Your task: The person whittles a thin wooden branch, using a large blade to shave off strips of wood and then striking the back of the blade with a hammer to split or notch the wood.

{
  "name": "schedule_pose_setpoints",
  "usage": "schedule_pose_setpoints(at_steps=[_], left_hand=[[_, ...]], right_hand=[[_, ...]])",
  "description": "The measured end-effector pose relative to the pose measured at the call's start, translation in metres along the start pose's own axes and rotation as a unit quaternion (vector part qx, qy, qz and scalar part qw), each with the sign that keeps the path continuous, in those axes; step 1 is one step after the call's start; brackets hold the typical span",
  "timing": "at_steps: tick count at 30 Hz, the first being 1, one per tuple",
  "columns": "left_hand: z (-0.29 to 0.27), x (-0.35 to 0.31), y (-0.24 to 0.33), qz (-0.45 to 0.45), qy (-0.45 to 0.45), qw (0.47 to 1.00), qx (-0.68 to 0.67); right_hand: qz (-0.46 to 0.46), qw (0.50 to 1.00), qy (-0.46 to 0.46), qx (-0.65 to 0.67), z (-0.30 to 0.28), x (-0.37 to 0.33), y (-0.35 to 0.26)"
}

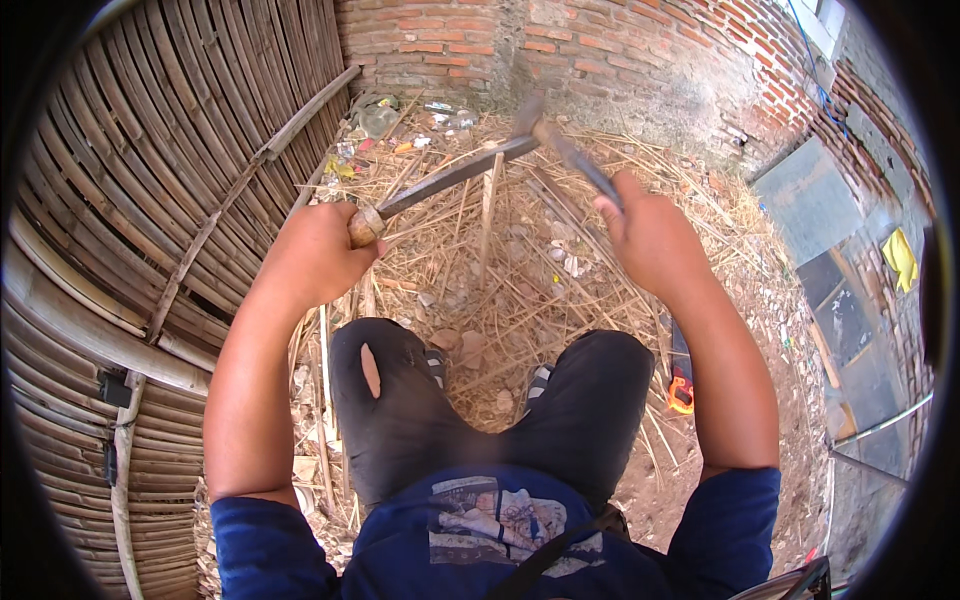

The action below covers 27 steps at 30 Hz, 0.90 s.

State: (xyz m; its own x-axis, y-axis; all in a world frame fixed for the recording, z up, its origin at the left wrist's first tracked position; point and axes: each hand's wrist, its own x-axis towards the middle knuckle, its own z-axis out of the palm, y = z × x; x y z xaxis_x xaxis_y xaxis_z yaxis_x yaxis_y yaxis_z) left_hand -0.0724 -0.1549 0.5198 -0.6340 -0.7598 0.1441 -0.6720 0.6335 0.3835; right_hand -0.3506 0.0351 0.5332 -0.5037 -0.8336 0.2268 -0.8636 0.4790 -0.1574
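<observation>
The person squats over a litter of dry bamboo scraps (pixel 520 290), and both hands are busy with one job: the left hand (pixel 318 252) is wrapped fast around the wooden handle of a long knife (pixel 455 177), whose blade runs up and away from that fist toward the brick wall (pixel 600 60). The right hand (pixel 648 232) is closed around the near end of a thin bamboo strip (pixel 575 160), which rises from its grip to meet the blade's far end; the two cross just beyond both hands, above an upright stick (pixel 487 215) that stands between them. By the look of it, the step in hand is paring or splitting the strip against the edge, with the cut at its start or near the strip's tip; blur at the crossing makes it hard to tell whether blade and strip touch. The next move seems to call for a steady pull of the strip along the edge while the knife hand holds its angle, keeping fingers clear of the blade. Outside the left arm stands a woven bamboo fence (pixel 150 200); below the right forearm, on the ground, lies a saw with an orange handle (pixel 681 385).
</observation>
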Motion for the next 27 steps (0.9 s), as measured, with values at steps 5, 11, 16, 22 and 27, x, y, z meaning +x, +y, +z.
schedule_pose_setpoints(at_steps=[5,11,16,22,27], left_hand=[[0.007,0.000,-0.011,0.019,0.028,0.999,0.015],[0.000,0.000,-0.003,-0.011,0.002,1.000,-0.001],[-0.004,0.001,-0.005,-0.034,-0.007,0.999,-0.010],[-0.003,-0.005,-0.011,-0.034,0.003,0.999,0.003],[0.004,0.000,-0.015,0.000,0.018,1.000,0.007]], right_hand=[[-0.015,0.986,0.100,0.129,-0.026,-0.007,0.000],[-0.002,0.977,0.176,0.122,-0.015,-0.016,-0.002],[-0.016,0.999,0.037,-0.008,-0.008,-0.007,-0.008],[-0.038,0.976,0.181,0.117,-0.048,-0.008,-0.018],[-0.010,0.983,0.181,0.028,-0.008,-0.003,-0.002]])
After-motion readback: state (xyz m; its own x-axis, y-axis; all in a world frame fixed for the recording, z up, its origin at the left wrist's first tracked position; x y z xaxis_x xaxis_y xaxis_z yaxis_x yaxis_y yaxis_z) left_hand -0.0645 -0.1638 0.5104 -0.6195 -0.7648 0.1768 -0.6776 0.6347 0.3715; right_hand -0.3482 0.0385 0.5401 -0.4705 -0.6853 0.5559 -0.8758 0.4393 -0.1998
